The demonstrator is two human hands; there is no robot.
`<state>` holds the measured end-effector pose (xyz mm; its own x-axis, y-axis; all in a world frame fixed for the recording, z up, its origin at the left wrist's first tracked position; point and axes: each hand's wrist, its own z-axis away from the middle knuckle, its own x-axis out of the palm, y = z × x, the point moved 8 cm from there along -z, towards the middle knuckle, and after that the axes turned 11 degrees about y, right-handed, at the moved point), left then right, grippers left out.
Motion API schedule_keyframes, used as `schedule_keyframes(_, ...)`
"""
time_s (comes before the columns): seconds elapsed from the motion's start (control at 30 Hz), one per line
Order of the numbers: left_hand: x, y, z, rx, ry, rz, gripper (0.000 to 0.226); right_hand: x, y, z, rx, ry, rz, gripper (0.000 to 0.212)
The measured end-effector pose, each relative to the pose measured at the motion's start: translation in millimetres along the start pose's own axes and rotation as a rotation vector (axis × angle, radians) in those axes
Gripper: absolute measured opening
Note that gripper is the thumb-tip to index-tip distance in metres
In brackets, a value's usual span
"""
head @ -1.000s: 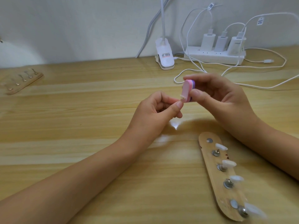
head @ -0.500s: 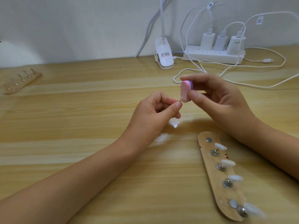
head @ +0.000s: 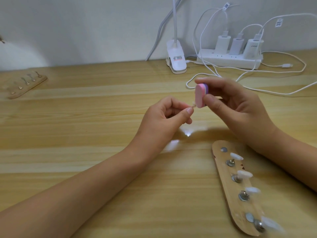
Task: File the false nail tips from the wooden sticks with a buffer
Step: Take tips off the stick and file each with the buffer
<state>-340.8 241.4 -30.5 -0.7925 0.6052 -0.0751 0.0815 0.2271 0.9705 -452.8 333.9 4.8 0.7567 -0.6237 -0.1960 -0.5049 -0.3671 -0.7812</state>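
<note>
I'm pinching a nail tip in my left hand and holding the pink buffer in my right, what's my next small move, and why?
Probably draw the buffer in a short stroke across the nail tip. The right hand holds its pink face right beside the tip pinched by the left hand; whether they touch is unclear.

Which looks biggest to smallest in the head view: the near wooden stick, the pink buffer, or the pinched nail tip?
1. wooden stick, though it is nearest the camera
2. pink buffer
3. nail tip, barely visible
</note>
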Motion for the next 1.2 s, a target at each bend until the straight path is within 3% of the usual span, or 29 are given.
schedule_keyframes(0.4,3,2,1,0.001,-0.021,-0.021,0.004,6,-5,4,-0.095,-0.056,0.117,0.033)
schedule_keyframes(0.53,3,2,1,0.005,-0.023,-0.004,0.004,5,3,3,0.010,-0.075,0.118,0.032)
schedule_keyframes(0.7,5,3,1,0.012,-0.030,-0.018,0.007,4,-2,4,-0.010,-0.076,0.132,0.031)
schedule_keyframes(1.0,3,4,0,0.016,-0.022,0.026,0.004,-3,4,-1,-0.001,0.024,0.220,0.027)
schedule_keyframes(1.1,3,3,-1,0.014,-0.031,0.035,0.007,-14,2,-2,0.043,0.133,0.038,0.023)
schedule_keyframes(1.2,4,3,-1,0.025,-0.034,0.041,0.012,-9,1,-1,0.082,0.087,-0.075,0.024)
